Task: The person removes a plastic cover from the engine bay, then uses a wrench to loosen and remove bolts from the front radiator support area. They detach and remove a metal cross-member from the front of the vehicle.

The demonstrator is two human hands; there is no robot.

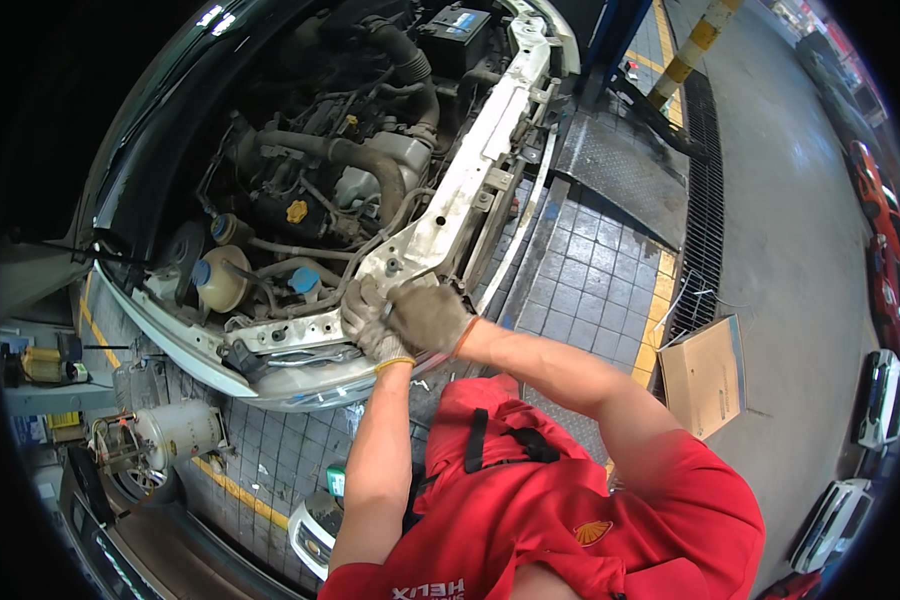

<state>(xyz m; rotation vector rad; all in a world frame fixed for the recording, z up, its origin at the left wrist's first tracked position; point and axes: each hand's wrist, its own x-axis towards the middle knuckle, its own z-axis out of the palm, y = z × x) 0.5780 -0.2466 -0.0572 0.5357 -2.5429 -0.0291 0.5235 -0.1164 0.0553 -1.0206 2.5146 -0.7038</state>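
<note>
The white painted metal front crossmember is being gripped by the gloved left hand and right hand, closed side by side, steadying it at the near edge.

- I am in a car repair workshop: before me stands a white car with its bonnet up and its crowded engine bay laid bare.
- Far right, a grey steel lift ramp lies on the grey tiled floor with yellow lines.
- Near left stands a metal canister machine.
- Parked cars line the right edge.
</note>
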